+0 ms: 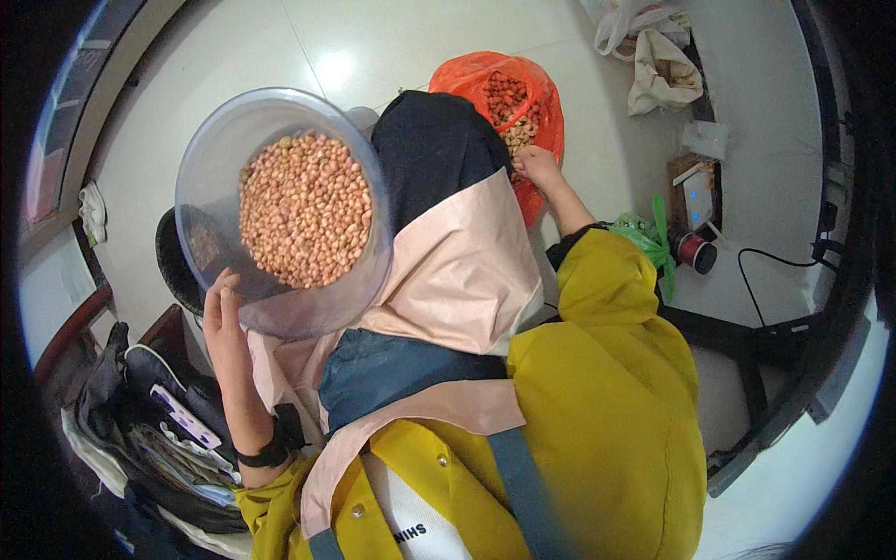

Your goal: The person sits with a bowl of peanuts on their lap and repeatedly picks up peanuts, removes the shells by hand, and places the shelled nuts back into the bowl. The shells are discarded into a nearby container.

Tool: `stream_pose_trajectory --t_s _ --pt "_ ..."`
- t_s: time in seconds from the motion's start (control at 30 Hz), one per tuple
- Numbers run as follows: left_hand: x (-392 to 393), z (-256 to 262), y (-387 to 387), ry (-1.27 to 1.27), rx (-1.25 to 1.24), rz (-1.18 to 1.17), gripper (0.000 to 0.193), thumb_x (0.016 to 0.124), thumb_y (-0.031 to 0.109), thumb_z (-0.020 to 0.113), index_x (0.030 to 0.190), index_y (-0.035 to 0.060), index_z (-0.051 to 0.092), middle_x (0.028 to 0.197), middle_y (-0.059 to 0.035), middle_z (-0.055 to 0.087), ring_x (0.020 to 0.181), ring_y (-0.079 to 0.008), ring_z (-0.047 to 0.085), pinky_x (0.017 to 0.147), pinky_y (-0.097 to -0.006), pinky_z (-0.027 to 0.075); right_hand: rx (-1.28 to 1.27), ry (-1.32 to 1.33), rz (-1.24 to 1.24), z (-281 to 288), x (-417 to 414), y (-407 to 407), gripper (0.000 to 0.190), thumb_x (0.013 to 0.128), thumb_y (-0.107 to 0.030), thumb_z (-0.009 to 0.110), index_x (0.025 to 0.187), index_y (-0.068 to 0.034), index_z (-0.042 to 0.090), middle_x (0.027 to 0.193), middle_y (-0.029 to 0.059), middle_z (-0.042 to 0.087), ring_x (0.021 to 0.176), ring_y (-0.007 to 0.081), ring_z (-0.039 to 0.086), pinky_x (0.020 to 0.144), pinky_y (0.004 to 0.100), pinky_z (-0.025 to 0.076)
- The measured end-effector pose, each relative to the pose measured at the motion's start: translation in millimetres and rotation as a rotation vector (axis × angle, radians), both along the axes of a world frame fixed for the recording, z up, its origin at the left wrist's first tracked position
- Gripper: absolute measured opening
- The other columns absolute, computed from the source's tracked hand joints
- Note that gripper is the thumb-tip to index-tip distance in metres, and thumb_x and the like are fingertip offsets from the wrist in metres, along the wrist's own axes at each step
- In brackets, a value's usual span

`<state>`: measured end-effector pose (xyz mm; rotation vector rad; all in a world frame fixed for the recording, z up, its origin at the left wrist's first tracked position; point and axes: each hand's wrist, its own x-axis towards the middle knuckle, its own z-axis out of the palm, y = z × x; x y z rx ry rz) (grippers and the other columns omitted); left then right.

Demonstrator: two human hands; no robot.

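A large translucent plastic bowl (280, 101) sits over the left side of my lap, its open top facing me. Loose shelled peanuts (304, 210) with pinkish skins cover its bottom. My left hand (224, 308) holds the bowl at its near left side, with fingers along the wall. To the right of my knees, an open red plastic bag (458, 70) rests on the floor. Reddish peanuts (505, 94) fill its far part, and paler pieces (520, 134) lie nearer. My right hand (539, 168) reaches into the bag with curled fingers; its fingertips are hidden, so any contents cannot be told.
A dark basin (171, 259) stands partly behind the bowl. On the left, clothes and a phone-like patterned object (185, 416) lie on a chair. Right of me are a green plastic bag (640, 234), a red can (693, 250), a lit white device (696, 198) and a black cable (747, 280).
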<state>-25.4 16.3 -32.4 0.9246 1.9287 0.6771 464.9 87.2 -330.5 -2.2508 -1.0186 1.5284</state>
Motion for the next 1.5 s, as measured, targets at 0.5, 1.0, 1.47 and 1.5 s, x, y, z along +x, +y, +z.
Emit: stream_pose_trajectory --t_s 0.5,1.0,1.47,1.5 --pt "47.8 -10.0 37.1 0.013 -0.219 -0.118 0.021 0.093 0.015 0.044 0.103 -0.0008 0.054 0.117 -0.009 0.052 0.106 -0.0147 0.047 0.093 -0.0279 0.033 0.379 0.266 -0.153 -51.2 -22.1 106.9 0.032 0.086 -0.025 0.049 0.111 -0.006 0.057 0.109 0.0123 0.058 0.099 0.0269 0.055 0.085 0.0341 0.043" --pt "64.9 -16.5 46.4 -0.034 -0.233 -0.183 0.02 0.093 0.011 0.042 0.102 -0.0011 0.055 0.102 -0.0065 0.057 0.097 -0.014 0.051 0.087 -0.0272 0.039 0.45 -0.582 0.624 -57.9 -53.8 30.6 0.033 0.084 -0.027 0.052 0.111 -0.009 0.05 0.099 0.0138 0.055 0.093 0.0296 0.053 0.077 0.0445 0.045" --pt "67.9 0.2 26.0 -0.131 -0.089 -0.218 0.021 0.093 0.013 0.042 0.099 -0.0009 0.056 0.096 -0.0056 0.059 0.093 -0.0126 0.052 0.084 -0.0253 0.038 0.143 0.899 -0.708 48.6 -16.6 22.0 0.016 0.091 -0.022 0.049 0.102 -0.01 0.05 0.065 -0.0018 0.046 0.048 0.0073 0.041 0.042 0.021 0.033" --pt "67.8 1.0 23.9 -0.137 -0.083 -0.215 0.021 0.093 0.013 0.042 0.099 -0.001 0.056 0.096 -0.0059 0.059 0.093 -0.0126 0.052 0.084 -0.0254 0.038 0.129 0.946 -0.711 60.6 -14.1 20.0 0.014 0.09 -0.023 0.05 0.098 -0.011 0.051 0.06 -0.0035 0.043 0.042 0.0056 0.037 0.038 0.0194 0.028"
